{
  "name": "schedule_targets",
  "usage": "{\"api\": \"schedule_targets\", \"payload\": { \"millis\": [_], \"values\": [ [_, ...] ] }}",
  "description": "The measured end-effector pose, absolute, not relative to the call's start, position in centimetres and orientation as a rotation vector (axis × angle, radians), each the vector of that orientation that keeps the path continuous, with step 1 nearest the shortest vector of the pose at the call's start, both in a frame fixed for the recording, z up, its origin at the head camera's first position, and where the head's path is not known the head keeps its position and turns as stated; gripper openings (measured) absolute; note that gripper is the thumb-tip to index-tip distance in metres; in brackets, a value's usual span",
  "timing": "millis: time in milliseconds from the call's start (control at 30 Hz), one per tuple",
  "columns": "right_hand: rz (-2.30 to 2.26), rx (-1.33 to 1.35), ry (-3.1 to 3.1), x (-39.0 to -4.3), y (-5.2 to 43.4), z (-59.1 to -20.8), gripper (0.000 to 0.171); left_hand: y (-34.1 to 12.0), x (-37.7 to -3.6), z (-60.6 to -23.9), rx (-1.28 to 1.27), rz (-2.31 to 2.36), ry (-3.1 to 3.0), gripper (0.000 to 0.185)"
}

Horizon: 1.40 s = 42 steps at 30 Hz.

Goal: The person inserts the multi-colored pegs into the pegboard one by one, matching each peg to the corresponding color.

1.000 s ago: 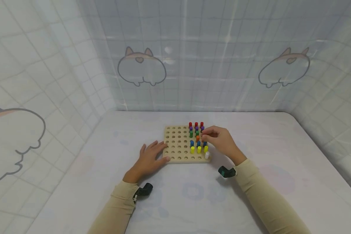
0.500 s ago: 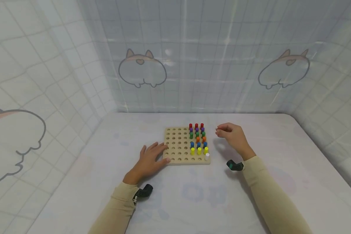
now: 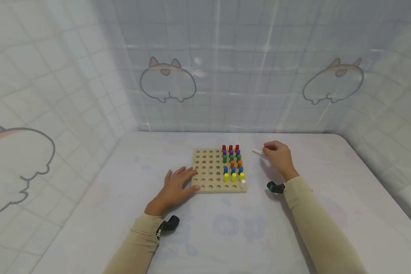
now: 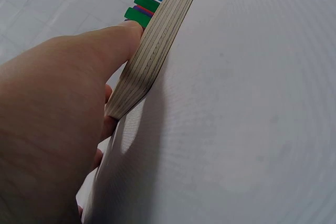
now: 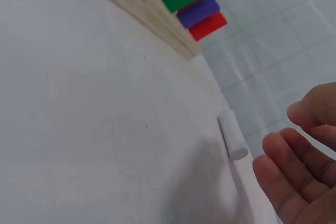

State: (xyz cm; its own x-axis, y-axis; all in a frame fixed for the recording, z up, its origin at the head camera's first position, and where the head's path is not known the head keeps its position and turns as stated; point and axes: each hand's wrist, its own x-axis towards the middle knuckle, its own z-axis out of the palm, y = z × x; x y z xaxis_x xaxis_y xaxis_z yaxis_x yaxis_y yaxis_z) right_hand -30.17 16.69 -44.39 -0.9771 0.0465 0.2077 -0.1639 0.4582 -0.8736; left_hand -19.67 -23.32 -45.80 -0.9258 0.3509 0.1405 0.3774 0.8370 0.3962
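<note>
A wooden pegboard (image 3: 205,190) stands on the table with upright coloured pegs in its right-hand columns. My left hand (image 3: 175,187) lies at the board's left side, fingers spread and the thumb over its front left corner. The left wrist view shows that thumb against the edge of the board (image 4: 152,51). To the right of the board a white peg (image 3: 257,151) lies on its side on the table. My right hand (image 3: 279,158) is just right of this peg. In the right wrist view its loosely bent fingers (image 5: 286,169) hold nothing, apart from the white peg (image 5: 231,135).
Along the board run rows of red (image 3: 231,147), purple, green, orange (image 3: 239,163), blue and yellow pegs (image 3: 234,177). One white peg (image 3: 243,183) stands in the front right hole. The orange row has two pegs. A tiled-pattern curtain (image 3: 239,95) surrounds the table's back and sides.
My right hand has moved from the board's right side out to the right, then past the white peg, which now shows lying on the table. The left hand has stayed put.
</note>
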Motion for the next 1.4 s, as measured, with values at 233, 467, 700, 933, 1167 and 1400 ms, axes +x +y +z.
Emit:
{"api": "schedule_targets", "payload": {
  "millis": [233, 467, 700, 933, 1167, 1400],
  "values": [
    [1.471, 0.061, -2.580, -31.0, 17.0, -44.9, 0.033, -22.9, -19.7, -45.6, -0.599, -0.656, -2.941, 0.067],
    [1.452, 0.047, -2.666, -31.4, 16.5, -45.7, 0.034, -22.7, -19.5, -45.2, -0.603, -0.644, -2.961, 0.066],
    [1.397, 0.039, -2.726, -32.0, 15.3, -45.9, 0.034, -22.8, -19.4, -45.2, -0.586, -0.637, -2.961, 0.066],
    [1.285, 0.062, -2.768, -32.1, 14.6, -46.1, 0.029, -22.9, -19.1, -45.3, -0.577, -0.663, -2.945, 0.067],
    [1.278, 0.099, -2.747, -31.5, 15.0, -46.0, 0.027, -22.9, -19.0, -45.4, -0.573, -0.647, -2.950, 0.067],
    [1.366, 0.067, -2.732, -30.7, 15.0, -45.4, 0.033, -22.8, -19.0, -45.2, -0.560, -0.648, -2.952, 0.068]
  ]
}}
